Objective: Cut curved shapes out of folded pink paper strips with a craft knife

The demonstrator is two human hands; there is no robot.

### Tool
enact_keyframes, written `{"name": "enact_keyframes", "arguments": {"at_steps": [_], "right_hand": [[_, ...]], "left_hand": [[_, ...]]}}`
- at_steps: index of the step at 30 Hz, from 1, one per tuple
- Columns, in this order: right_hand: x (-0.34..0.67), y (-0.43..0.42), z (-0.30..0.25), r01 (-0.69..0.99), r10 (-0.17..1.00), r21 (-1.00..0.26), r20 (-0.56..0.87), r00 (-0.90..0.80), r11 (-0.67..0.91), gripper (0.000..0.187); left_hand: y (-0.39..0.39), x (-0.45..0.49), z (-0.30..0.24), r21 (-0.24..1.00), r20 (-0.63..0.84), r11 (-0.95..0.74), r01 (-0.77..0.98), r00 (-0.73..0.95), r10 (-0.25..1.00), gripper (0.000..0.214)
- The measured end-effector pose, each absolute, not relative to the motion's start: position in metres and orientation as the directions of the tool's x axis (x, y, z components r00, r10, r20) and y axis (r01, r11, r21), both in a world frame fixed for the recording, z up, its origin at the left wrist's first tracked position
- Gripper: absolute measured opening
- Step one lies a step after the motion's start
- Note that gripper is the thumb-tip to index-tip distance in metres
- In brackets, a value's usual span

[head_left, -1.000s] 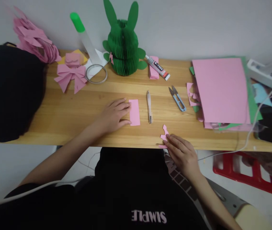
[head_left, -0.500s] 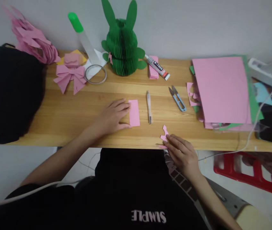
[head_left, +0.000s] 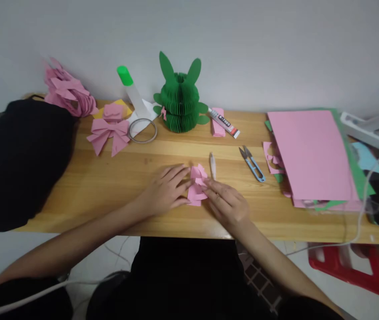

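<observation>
A pink paper rectangle (head_left: 194, 202) lies on the wooden table, close to its front edge. My left hand (head_left: 164, 191) rests flat beside it, fingers stretched out, fingertips at its left edge. Pinched in my right hand (head_left: 227, 203) is a notched pink paper cutout (head_left: 199, 177), laid over the rectangle and partly covering it. Just beyond my right fingers lies a white pen-like tool (head_left: 212, 164), its lower end hidden by the hand. Blue-handled thread snips (head_left: 252, 164) lie open to the right.
Along the wall stand a green honeycomb paper rabbit (head_left: 180, 104), a glue bottle with a green cap (head_left: 131, 89) and a B-7000 glue tube (head_left: 224, 122). Left are a tape ring (head_left: 143, 142), a pink paper bow (head_left: 109, 131) and black cloth (head_left: 26, 160). Pink sheets (head_left: 312, 155) are stacked right.
My right hand has moved left and away from my body, bringing the pink cutout from the table's front edge onto the rectangle. The camera view has tilted upward.
</observation>
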State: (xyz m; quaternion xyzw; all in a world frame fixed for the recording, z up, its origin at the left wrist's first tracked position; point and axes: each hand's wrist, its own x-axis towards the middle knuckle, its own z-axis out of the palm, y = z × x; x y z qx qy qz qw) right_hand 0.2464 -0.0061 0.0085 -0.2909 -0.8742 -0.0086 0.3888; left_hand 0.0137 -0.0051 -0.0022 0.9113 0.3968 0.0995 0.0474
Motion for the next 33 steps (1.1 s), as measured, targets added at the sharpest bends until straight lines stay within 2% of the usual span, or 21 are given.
{"name": "enact_keyframes", "arguments": {"at_steps": [3,8,18,22,28,33], "right_hand": [[0.242,0.003,-0.002,0.521,0.484,-0.154,0.645,-0.591,0.840,0.015],[0.245,0.002,-0.009,0.532,0.525,-0.182,0.589,-0.614,0.827,0.015],[0.245,0.002,-0.015,0.537,0.583,-0.273,0.574,-0.575,0.798,0.023],[0.246,0.002,-0.016,0.528,0.599,-0.304,0.548,-0.584,0.793,0.030],[0.249,0.003,-0.014,0.507,0.600,-0.323,0.484,-0.637,0.799,0.026],[0.250,0.003,-0.011,0.515,0.612,-0.331,0.451,-0.650,0.791,0.030]], "left_hand": [[-0.002,0.013,-0.001,0.194,0.160,-0.684,0.704,0.665,0.730,0.043],[0.002,0.018,-0.001,0.261,0.191,-0.650,0.714,0.622,0.760,0.044],[0.003,0.021,-0.005,0.198,0.303,-0.666,0.719,0.601,0.739,0.057],[0.004,0.021,-0.006,0.219,0.304,-0.657,0.722,0.589,0.749,0.059],[0.004,0.019,-0.007,0.234,0.283,-0.658,0.716,0.597,0.751,0.063],[0.005,0.016,-0.006,0.317,0.232,-0.636,0.703,0.593,0.771,0.061]]}}
